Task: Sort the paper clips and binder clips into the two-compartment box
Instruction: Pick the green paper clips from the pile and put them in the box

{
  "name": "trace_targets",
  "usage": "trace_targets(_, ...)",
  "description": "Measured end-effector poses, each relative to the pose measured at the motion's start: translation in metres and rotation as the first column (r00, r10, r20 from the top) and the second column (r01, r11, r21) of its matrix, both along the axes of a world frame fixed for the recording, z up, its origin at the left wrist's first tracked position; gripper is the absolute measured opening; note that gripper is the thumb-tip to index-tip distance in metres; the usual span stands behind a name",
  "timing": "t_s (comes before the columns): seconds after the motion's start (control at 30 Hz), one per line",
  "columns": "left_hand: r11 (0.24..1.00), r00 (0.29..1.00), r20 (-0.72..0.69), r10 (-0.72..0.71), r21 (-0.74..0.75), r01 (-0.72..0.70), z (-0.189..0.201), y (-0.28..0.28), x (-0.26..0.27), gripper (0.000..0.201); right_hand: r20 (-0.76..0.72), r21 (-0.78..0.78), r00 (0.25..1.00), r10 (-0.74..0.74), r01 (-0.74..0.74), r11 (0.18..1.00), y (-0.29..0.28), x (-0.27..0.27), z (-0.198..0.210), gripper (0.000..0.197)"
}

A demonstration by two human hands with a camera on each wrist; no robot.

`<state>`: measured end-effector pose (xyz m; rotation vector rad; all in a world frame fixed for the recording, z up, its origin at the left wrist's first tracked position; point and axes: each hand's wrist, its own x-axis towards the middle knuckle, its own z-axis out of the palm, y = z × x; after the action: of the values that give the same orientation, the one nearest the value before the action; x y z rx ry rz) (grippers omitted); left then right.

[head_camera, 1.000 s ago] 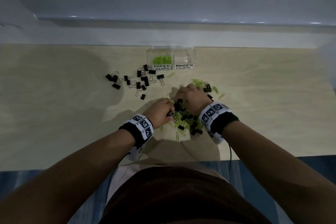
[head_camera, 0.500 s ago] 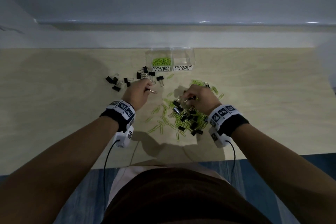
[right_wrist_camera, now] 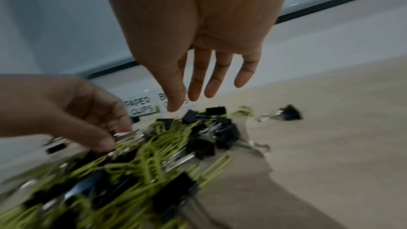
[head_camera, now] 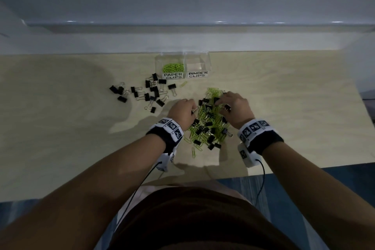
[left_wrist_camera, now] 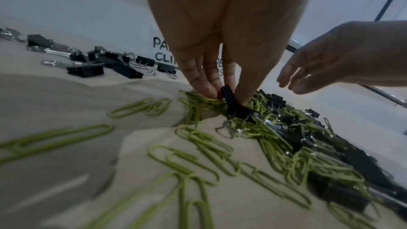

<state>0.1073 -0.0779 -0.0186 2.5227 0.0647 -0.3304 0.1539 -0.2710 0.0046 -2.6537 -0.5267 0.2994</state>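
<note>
A mixed pile (head_camera: 209, 126) of green paper clips and black binder clips lies on the table between my hands. At the pile's left edge my left hand (head_camera: 191, 108) pinches a black binder clip (left_wrist_camera: 229, 98) between thumb and fingertips. My right hand (head_camera: 221, 103) hovers over the pile's far side with straight fingers (right_wrist_camera: 196, 83) that hold nothing. The clear two-compartment box (head_camera: 209, 61) stands behind the pile. Its left side, labelled PAPER CLIPS (head_camera: 172, 75), holds green clips. The BINDER CLIPS side (head_camera: 197, 74) looks empty.
Several black binder clips (head_camera: 150, 93) lie scattered to the left of the box. A lone green paper clip (head_camera: 183, 84) sits just in front of the box. A few paper clips (left_wrist_camera: 141, 107) are strewn near the pile. The table's near edge (head_camera: 304, 168) is close to my wrists.
My left hand has come back right from the scattered binder clips to the pile and pinched a binder clip. My right hand has opened and shifted to the pile's far side.
</note>
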Motion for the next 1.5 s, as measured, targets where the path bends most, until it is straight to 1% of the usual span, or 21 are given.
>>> trace_targets(0.03, 1.000, 1.000, 0.001, 0.011, -0.026, -0.011, 0.000, 0.001, 0.000, 0.018, -0.014, -0.050, 0.997, 0.077, -0.078, 0.996, 0.007, -0.004, 0.001, 0.022)
trace_targets(0.1, 0.993, 0.998, 0.017, 0.057, -0.109, -0.055, 0.003, 0.007, -0.002, 0.019, -0.041, -0.162, 0.986, 0.162, -0.167, 0.973, 0.018, -0.008, 0.001, 0.027)
trace_targets(0.2, 0.958, 0.980, 0.081, 0.179, -0.241, -0.155, 0.010, 0.023, -0.002, 0.015, -0.057, -0.249, 0.980, 0.192, -0.200, 0.948, 0.026, -0.009, 0.000, 0.031)
trace_targets(0.27, 0.944, 0.961, 0.109, 0.253, -0.243, -0.221, 0.012, 0.042, 0.001, 0.015, -0.057, -0.259, 0.978, 0.198, -0.206, 0.943, 0.027, -0.009, -0.001, 0.026)
trace_targets(0.3, 0.948, 0.955, 0.129, 0.268, -0.212, -0.237, 0.012, 0.052, 0.002, 0.017, -0.055, -0.262, 0.978, 0.202, -0.209, 0.942, 0.027, -0.009, -0.001, 0.023)
trace_targets(0.33, 0.961, 0.955, 0.155, 0.254, -0.151, -0.231, 0.010, 0.062, 0.003, 0.019, -0.050, -0.263, 0.977, 0.206, -0.212, 0.941, 0.026, -0.010, -0.002, 0.020)
trace_targets(0.4, 0.989, 0.973, 0.182, 0.144, 0.013, -0.149, 0.008, 0.073, 0.001, 0.025, -0.039, -0.242, 0.978, 0.207, -0.210, 0.947, 0.023, -0.011, -0.003, 0.017)
trace_targets(0.43, 0.995, 0.981, 0.180, 0.071, 0.058, -0.083, 0.008, 0.072, -0.001, 0.028, -0.034, -0.217, 0.980, 0.196, -0.199, 0.956, 0.021, -0.011, -0.003, 0.016)
trace_targets(0.5, 0.996, 0.987, 0.139, -0.086, 0.048, 0.080, 0.010, 0.061, -0.009, 0.030, -0.002, -0.132, 0.991, 0.135, -0.134, 0.982, 0.013, -0.011, -0.004, 0.012)
trace_targets(0.6, 0.950, 0.949, 0.057, -0.310, -0.007, 0.311, 0.011, 0.038, -0.020, 0.034, 0.057, 0.002, 0.995, -0.082, 0.082, 0.997, -0.004, -0.009, -0.006, 0.009)
trace_targets(0.67, 0.912, 0.912, 0.025, -0.409, 0.015, 0.409, 0.008, 0.027, -0.023, 0.037, 0.067, -0.017, 0.978, -0.198, 0.200, 0.980, -0.014, -0.008, -0.007, 0.015)
trace_targets(0.73, 0.891, 0.891, 0.002, -0.453, 0.036, 0.453, 0.005, 0.022, -0.023, 0.040, 0.074, -0.054, 0.975, -0.209, 0.213, 0.976, -0.018, -0.012, -0.007, 0.021)
trace_targets(0.77, 0.888, 0.888, -0.003, -0.459, 0.041, 0.459, 0.004, 0.021, -0.023, 0.040, 0.077, -0.048, 0.980, -0.183, 0.187, 0.981, -0.017, -0.015, -0.007, 0.020)
trace_targets(0.87, 0.901, 0.901, 0.002, -0.433, 0.021, 0.433, 0.002, 0.021, -0.022, 0.033, 0.083, -0.038, 0.995, -0.049, 0.052, 0.998, -0.003, -0.027, -0.010, 0.007)
trace_targets(0.97, 0.937, 0.937, 0.026, -0.348, -0.030, 0.348, 0.001, 0.023, -0.023, 0.022, 0.032, -0.060, 0.999, 0.024, -0.022, 0.998, 0.013, -0.041, -0.014, 0.013)
trace_targets(1.07, 0.961, 0.968, 0.025, -0.248, -0.116, 0.249, 0.000, 0.025, -0.028, 0.016, -0.003, -0.077, 0.999, 0.038, -0.038, 0.996, 0.024, -0.050, -0.016, 0.013)
trace_targets(1.13, 0.963, 0.982, 0.020, -0.185, -0.194, 0.186, -0.001, 0.028, -0.031, 0.018, -0.029, -0.072, 0.999, 0.017, -0.020, 0.997, 0.028, -0.051, -0.015, 0.012)
trace_targets(1.2, 0.959, 0.987, 0.021, -0.160, -0.234, 0.160, -0.002, 0.033, -0.033, 0.020, -0.043, -0.083, 0.999, 0.011, -0.014, 0.996, 0.031, -0.050, -0.014, 0.014)
trace_targets(1.33, 0.966, 0.981, 0.029, -0.193, -0.169, 0.195, -0.002, 0.044, -0.035, 0.019, -0.074, -0.131, 0.997, 0.033, -0.043, 0.990, 0.032, -0.048, -0.012, 0.017)
trace_targets(1.43, 0.968, 0.975, 0.045, -0.219, -0.114, 0.223, 0.000, 0.042, -0.037, 0.015, -0.065, -0.185, 0.997, 0.041, -0.052, 0.981, 0.037, -0.048, -0.010, 0.020)
trace_targets(1.5, 0.975, 0.976, 0.035, -0.217, -0.044, 0.219, -0.001, 0.036, -0.039, 0.023, -0.068, -0.199, 0.997, 0.033, -0.046, 0.979, 0.040, -0.051, -0.010, 0.021)
